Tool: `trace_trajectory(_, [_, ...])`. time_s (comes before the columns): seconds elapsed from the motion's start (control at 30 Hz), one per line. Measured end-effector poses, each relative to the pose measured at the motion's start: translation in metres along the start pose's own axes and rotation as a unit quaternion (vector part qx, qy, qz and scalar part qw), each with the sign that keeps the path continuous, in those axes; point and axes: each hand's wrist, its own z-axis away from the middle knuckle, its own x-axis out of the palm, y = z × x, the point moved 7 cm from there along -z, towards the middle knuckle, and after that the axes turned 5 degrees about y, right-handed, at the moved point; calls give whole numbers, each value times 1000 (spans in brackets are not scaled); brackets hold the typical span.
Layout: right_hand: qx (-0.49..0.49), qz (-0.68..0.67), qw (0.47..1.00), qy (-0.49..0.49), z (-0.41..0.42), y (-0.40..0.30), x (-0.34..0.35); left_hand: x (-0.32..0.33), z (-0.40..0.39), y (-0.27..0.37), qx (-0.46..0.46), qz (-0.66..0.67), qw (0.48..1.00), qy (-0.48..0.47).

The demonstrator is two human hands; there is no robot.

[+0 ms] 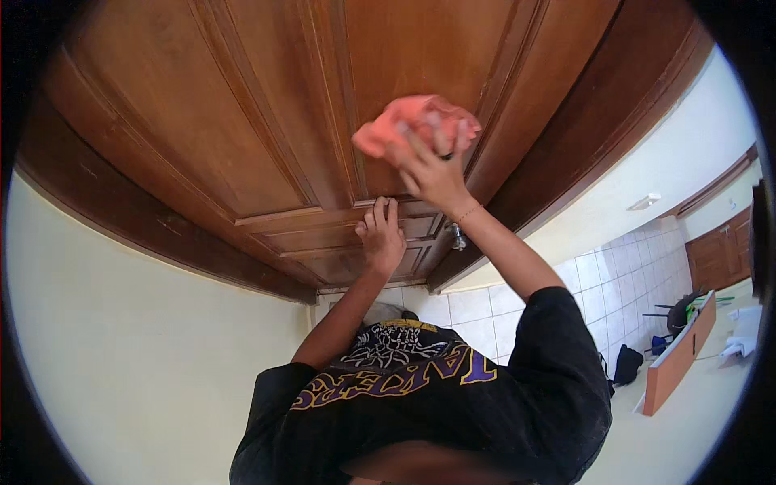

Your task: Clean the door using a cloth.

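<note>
A brown panelled wooden door (424,48) fills the upper part of the view. My right hand (433,170) presses a crumpled pink cloth (400,115) against one of its tall panels, fingers spread over the fabric and slightly blurred. Lower and to the left, my left hand (384,236) rests on the door's moulding with bent fingers and no object visible in it. A metal door knob (458,237) shows just below my right wrist.
Dark wooden frame (564,139) borders the door, with pale walls (151,351) on both sides. White floor tiles (476,315) lie below. At the right are a wood-fronted desk (679,357), a black bag (628,364) and another wooden door (721,248).
</note>
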Motion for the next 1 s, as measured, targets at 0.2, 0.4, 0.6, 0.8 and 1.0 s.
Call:
trace_trajectory(0.2, [-170, 4, 981, -98, 37, -6, 24, 3, 5, -4, -8, 19, 1000, 3])
trace_trajectory(0.4, [-206, 26, 966, -155, 80, -16, 40, 6, 1, -10, -19, -6, 1000, -3])
trace_trajectory(0.6, [-285, 3, 946, -157, 19, -6, 14, -2, 0, -1, -17, 1, 1000, 23])
trace_trajectory(0.8, [-159, -34, 986, -29, -247, 36, -102, -1, 2, -2, -4, -9, 999, 45])
trace_trajectory(1.0, [-180, 133, 958, 181, -303, 48, -150, 2, -1, 5, -11, -8, 999, 41])
